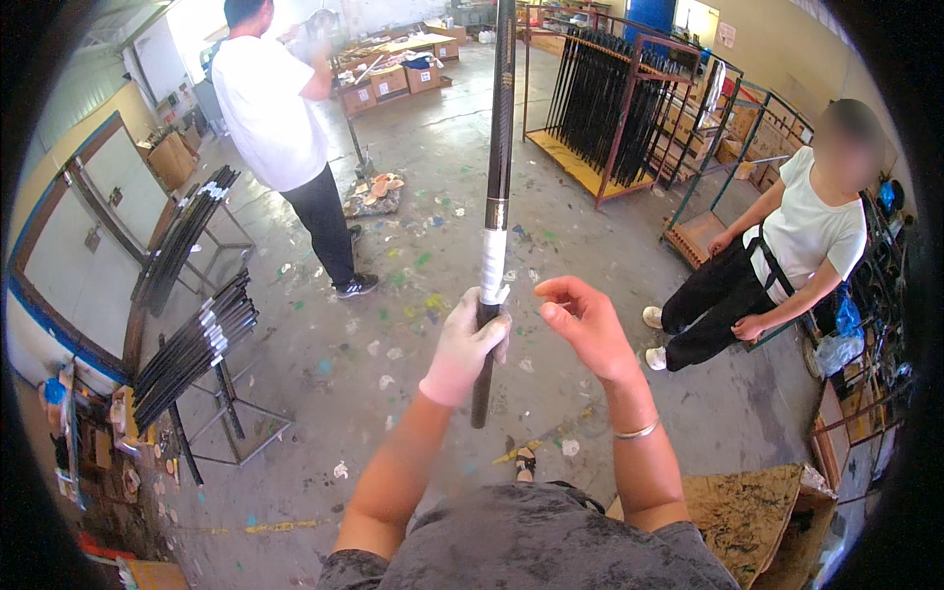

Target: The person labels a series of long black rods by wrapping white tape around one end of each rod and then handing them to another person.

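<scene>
A long black pole (500, 147) stands nearly upright before me, running out of the top of the view. White tape or wrap (493, 261) covers a band of it just above my grip. My left hand (470, 339), in a thin white glove, is closed round the pole below that band, and the pole's dark lower end sticks out beneath. A small loose white bit shows at the band's lower edge. Bare and with a bangle at the wrist, my right hand (588, 324) is just right of the pole, fingers curved and apart, not touching it.
Bundles of black poles (197, 334) lie on metal stands at the left. A rack (615, 108) holds many upright poles at the back right. One person (270, 118) stands at the far left, another (806, 226) at the right. A cardboard box (728, 511) sits near me, lower right.
</scene>
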Available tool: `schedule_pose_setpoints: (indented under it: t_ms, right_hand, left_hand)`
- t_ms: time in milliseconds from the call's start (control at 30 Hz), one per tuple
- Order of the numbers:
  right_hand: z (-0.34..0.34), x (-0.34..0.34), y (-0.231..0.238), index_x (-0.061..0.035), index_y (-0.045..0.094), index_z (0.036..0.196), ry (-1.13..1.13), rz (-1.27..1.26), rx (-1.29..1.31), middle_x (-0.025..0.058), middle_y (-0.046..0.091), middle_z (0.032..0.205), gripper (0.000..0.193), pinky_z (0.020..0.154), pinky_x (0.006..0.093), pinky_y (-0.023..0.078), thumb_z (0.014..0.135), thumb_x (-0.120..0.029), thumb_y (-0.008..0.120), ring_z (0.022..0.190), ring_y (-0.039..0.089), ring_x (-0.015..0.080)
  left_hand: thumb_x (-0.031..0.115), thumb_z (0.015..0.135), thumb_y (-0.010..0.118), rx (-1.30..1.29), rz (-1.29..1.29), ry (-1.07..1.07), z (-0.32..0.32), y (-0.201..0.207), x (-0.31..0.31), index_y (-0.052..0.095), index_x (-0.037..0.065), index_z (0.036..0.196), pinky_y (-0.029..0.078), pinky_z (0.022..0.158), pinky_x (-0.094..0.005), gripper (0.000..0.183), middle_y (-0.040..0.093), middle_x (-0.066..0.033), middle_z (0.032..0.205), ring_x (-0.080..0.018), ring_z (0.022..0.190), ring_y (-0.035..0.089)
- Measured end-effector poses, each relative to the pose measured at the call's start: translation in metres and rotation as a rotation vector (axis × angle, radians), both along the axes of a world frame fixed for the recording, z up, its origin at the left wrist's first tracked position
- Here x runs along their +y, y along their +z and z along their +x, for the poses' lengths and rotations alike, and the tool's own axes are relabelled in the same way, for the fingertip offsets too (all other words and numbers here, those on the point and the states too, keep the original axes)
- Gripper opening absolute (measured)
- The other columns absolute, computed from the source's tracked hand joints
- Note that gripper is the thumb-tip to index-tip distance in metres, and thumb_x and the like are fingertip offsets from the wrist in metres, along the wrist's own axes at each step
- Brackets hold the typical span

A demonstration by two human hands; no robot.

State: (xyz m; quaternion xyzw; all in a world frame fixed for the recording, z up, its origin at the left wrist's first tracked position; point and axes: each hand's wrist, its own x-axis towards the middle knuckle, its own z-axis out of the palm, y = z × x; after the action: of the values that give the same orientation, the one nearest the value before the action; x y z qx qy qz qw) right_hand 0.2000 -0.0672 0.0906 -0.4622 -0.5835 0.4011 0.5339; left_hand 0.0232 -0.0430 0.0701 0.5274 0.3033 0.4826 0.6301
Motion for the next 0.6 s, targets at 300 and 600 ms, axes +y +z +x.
schedule_pose_setpoints:
  t_ms: [300,600]
  right_hand:
    - [-0.028,0.012,0.005,-0.0028,0.059,0.089,-0.067,0.036,-0.219,0.0023,0.053,0.085,0.038,0.073,0.0276,0.04,0.073,-0.034,0.074,0.08,0.048,0.0125]
    - [-0.043,-0.002,0.033,-0.0023,0.058,0.074,0.096,0.358,-0.305,0.0013,0.052,0.077,0.009,0.068,0.0255,0.04,0.074,0.0,0.067,0.073,0.049,0.0127]
  left_hand:
    - [0.001,0.082,0.055,0.326,0.26,0.264,0.007,-0.015,-0.003,0.048,0.004,0.103,0.043,0.053,-0.0235,0.022,0.05,-0.0016,0.077,-0.0082,0.059,0.049]
    - [0.003,0.073,0.065,0.013,-0.012,-0.027,-0.031,-0.002,-0.018,0.049,0.0,0.093,0.041,0.044,-0.0268,0.026,0.049,-0.0055,0.063,-0.0117,0.049,0.047]
